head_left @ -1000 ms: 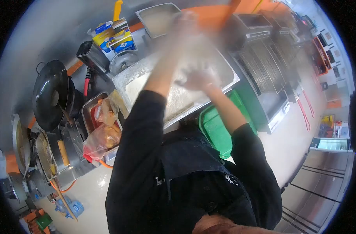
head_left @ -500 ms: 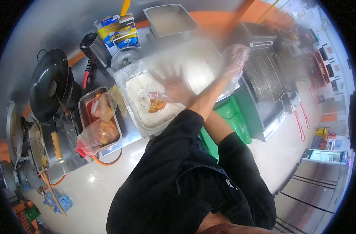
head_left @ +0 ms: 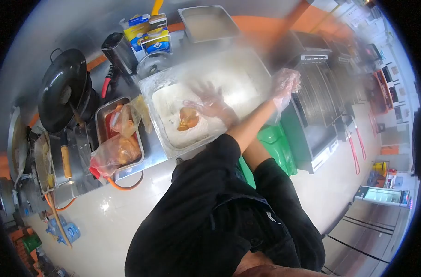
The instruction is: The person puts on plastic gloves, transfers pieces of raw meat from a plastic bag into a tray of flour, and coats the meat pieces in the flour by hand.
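A metal tray (head_left: 151, 121) of white flour lies in front of me, a browned food piece (head_left: 188, 118) resting in its flour on the left. Just right of that piece, my right hand (head_left: 212, 102) is open over the flour, fingers spread, in a thin clear glove. My arms cross, the left over the right. Beyond the tray's right edge, my left hand (head_left: 287, 85) is closed in a loose clear plastic glove; what it holds, if anything, is hidden.
Left of the tray is a metal pan (head_left: 141, 159) with bagged food, then a black wok (head_left: 58, 92). Boxes (head_left: 150, 34) and a second metal container (head_left: 210, 25) stand behind. Wire baskets (head_left: 316, 92) are at right, a green bin (head_left: 277, 147) below.
My left hand has swung from the upper middle to the right of the tray, crossing over my right arm. My right hand has shifted left over the flour. The food piece has come into sight.
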Demonstrator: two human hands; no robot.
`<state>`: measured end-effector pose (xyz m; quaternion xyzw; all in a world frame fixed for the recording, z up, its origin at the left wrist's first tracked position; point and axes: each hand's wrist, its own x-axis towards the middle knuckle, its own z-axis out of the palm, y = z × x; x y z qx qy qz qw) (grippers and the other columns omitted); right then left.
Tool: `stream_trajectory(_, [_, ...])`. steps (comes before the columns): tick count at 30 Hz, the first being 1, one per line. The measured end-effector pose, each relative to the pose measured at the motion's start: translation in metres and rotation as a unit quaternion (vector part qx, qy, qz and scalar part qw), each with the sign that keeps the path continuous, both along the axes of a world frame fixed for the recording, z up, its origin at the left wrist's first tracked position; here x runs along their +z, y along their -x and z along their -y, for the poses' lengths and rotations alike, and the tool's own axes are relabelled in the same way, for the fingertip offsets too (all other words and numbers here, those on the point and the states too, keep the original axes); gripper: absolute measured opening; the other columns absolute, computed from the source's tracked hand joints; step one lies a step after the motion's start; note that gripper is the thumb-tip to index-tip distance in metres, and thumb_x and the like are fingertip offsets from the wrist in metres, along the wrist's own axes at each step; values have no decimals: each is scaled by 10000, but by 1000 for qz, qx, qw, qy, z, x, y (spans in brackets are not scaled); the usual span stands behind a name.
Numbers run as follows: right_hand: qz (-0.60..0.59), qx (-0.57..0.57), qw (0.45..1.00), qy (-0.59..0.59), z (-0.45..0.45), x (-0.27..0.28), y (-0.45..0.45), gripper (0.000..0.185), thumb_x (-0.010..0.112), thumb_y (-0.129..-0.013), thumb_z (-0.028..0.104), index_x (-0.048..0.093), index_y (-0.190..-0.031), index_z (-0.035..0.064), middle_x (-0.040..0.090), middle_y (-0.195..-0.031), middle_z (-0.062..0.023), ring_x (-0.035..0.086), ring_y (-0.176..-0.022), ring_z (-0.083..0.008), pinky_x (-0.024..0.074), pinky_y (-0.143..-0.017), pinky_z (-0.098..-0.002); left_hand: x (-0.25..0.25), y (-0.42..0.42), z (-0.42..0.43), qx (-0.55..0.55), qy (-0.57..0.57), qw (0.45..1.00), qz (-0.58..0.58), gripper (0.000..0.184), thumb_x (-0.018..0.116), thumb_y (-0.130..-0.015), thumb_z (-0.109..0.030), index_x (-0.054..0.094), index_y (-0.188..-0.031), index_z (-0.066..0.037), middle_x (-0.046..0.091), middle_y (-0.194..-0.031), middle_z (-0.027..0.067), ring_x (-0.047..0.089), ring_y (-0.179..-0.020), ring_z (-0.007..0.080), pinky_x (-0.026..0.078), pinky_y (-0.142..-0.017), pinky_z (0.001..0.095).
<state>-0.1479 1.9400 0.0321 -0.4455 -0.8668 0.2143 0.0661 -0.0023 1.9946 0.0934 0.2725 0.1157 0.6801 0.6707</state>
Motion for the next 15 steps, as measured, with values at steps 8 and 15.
stream_trajectory(8, [-7,124,985,-118,-2,4,-56,744,512,-802,653,401,-1389,211,336,-1465,-103,252,-1373,-291,70,-1074,-619,34,61,-35,80,-142,922,-351,124,583,-884,-120,634,-880,-7,649,-777,66,613,-650,114,518,-580,248])
stream_trajectory(15, [-89,24,994,-51,13,49,-10,802,529,-804,634,341,-1412,146,307,-1461,-149,356,-1302,-354,167,-1091,-554,20,27,5,-56,-138,965,-214,156,603,-889,-167,643,-913,-18,633,-776,59,602,-665,95,508,-578,240])
